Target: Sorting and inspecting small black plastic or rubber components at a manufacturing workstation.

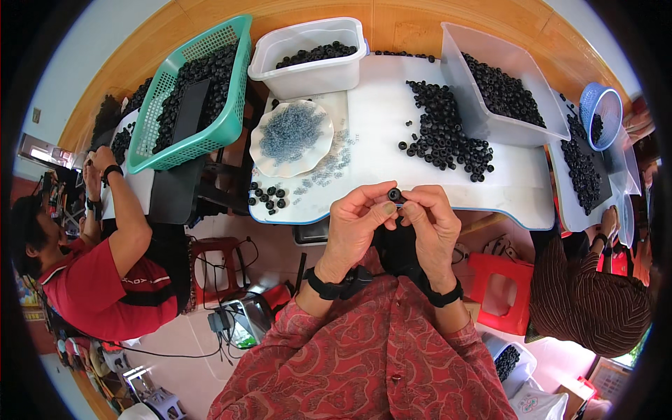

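In front of my chest, above the table's front edge, my left hand [358, 218] and my right hand [434, 218] meet at the fingertips. Both are closed in a pinch around one small black round part [395, 194] with a hole in its face. Anything smaller between the fingers is hidden. Beyond the hands, a loose pile of similar black round parts [442, 126] lies on the white tabletop [381, 105]. A scalloped white plate [287, 170] to the left holds a heap of small translucent bluish-grey pieces [288, 133]. A few black parts [268, 197] sit near the table's left front corner.
Along the back stand a green basket [234, 119], a white tub [308, 82] and a clear bin [483, 115], all holding black parts. One person in red [115, 280] works at left, another in stripes [588, 301] at right. A red stool [498, 297] stands below.
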`<state>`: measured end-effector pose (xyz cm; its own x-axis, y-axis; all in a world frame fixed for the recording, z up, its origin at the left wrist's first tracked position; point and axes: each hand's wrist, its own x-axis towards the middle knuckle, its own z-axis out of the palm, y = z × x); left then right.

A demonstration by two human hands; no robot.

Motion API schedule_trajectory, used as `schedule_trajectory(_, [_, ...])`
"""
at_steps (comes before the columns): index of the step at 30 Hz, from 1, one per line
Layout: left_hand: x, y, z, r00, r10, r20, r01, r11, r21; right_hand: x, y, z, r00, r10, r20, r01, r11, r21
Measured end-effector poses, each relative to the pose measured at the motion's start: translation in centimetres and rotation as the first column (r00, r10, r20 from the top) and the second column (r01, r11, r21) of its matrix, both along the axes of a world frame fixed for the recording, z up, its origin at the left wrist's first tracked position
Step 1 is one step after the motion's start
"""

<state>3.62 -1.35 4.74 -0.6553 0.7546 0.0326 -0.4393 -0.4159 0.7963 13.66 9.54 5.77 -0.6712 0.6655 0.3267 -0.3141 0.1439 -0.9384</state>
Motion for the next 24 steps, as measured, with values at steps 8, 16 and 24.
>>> schedule_trajectory(8, [0.5, 0.1, 0.4, 0.988, 0.058, -0.145, -0.068, 0.996, -0.063, 0.3, -0.2, 0.5, 1.000, -0.020, 0.010, 0.020, 0.999, 0.051])
schedule_trajectory(16, [0.8, 0.4, 0.8, 0.977, 0.098, -0.191, -0.104, 0.994, -0.022, 0.5, -0.8, 1.2, 1.000, 0.011, 0.014, -0.010, 0.998, -0.065])
schedule_trajectory(24, [1.2, 0.4, 0.9, 0.967, 0.145, -0.209, -0.170, 0.979, -0.109, 0.7, -0.7, 1.4, 0.998, 0.051, 0.023, -0.049, 0.993, -0.106])
